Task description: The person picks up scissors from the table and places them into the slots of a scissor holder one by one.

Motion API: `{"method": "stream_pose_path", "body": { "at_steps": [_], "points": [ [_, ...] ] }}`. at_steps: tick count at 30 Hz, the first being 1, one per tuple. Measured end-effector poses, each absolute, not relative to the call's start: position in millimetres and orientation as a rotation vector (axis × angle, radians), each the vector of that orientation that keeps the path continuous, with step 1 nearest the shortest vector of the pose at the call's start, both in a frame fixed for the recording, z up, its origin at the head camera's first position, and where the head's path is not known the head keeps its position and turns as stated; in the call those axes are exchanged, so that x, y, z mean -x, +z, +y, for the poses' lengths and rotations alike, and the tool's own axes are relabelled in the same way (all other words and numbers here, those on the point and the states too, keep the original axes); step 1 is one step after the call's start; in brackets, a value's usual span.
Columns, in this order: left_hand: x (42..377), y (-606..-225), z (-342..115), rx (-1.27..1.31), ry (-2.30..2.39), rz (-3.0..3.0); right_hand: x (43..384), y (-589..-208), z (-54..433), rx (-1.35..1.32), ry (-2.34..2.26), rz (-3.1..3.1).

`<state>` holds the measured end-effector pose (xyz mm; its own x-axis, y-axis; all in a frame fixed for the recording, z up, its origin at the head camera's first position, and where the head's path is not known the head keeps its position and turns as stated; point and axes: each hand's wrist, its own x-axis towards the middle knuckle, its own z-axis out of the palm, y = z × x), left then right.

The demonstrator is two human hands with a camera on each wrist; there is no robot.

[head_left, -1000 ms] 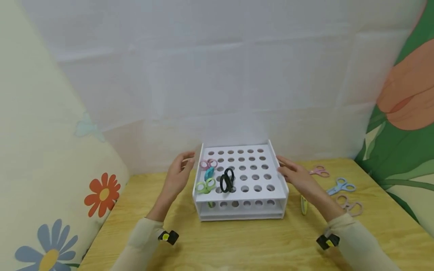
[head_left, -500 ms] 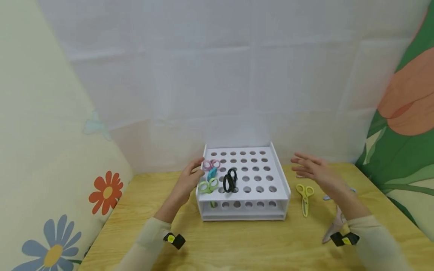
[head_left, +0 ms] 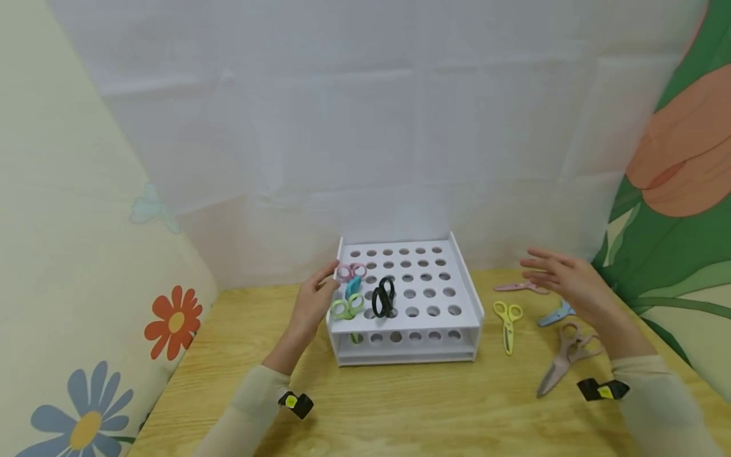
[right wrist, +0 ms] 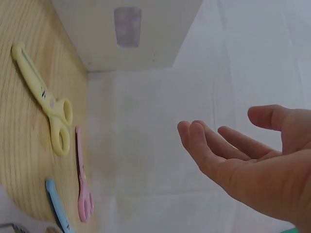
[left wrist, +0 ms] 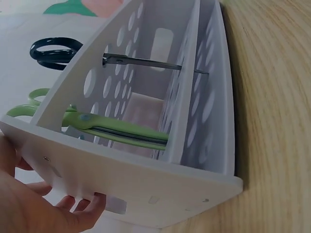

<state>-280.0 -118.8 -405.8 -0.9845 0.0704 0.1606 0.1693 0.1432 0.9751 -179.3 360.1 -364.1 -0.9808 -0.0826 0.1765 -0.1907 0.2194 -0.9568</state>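
Note:
A white two-tier rack [head_left: 400, 323] with rows of round holes stands on the table. Scissors hang in its left part: pink scissors [head_left: 352, 270], blue scissors [head_left: 353, 287], green scissors [left wrist: 116, 130] and black scissors [head_left: 382, 310]. The blades of the green and black pairs pass down through the upper board in the left wrist view. My left hand [head_left: 313, 303] touches the rack's left side panel [left wrist: 131, 179], its fingers loosely bent by the slot. Apart from the rack, my right hand [head_left: 577, 285] hovers over the table's right side, holding nothing, fingers relaxed and spread.
Right of the rack lie yellow scissors [head_left: 507, 327], another pink pair of scissors [head_left: 520, 287], light blue scissors [head_left: 555, 314] and large dusty-pink scissors [head_left: 562, 362]. Behind the wooden table [head_left: 400, 406] hangs a white sheet [head_left: 354, 127]; floral panels [head_left: 679, 254] flank both sides.
My right hand has left the rack's right side and moved right, above the loose scissors. My left hand has come in closer against the left panel.

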Motion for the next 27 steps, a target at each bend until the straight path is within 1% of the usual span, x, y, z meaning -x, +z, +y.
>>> {"method": "stream_pose_path", "body": {
  "at_steps": [4, 9, 13, 18, 21, 27],
  "points": [
    [281.0, -406.8, -111.7, 0.272, -2.008, -2.266, 172.6, -363.8, 369.6, -0.159, 1.696, -2.527],
    [281.0, -405.3, -106.5, 0.249, -1.972, -2.287, 166.1, -367.5, 382.9, -0.12, 1.637, -2.531],
    [279.4, -404.3, -108.2, 0.187, -1.935, -2.314, 162.6, -371.3, 391.5, -0.044, 1.558, -2.587],
    [278.0, -405.9, -113.4, 0.219, -1.941, -2.291, 155.0, -381.1, 403.4, 0.097, 1.389, -2.665],
    [275.6, -406.6, -119.6, 0.237, -1.946, -2.271, 149.7, -388.6, 408.8, 0.12, 1.315, -2.713],
    [274.1, -410.0, -123.9, 0.298, -1.981, -2.244, 138.1, -411.2, 416.5, 0.084, 1.061, -2.863]
  ]
}}
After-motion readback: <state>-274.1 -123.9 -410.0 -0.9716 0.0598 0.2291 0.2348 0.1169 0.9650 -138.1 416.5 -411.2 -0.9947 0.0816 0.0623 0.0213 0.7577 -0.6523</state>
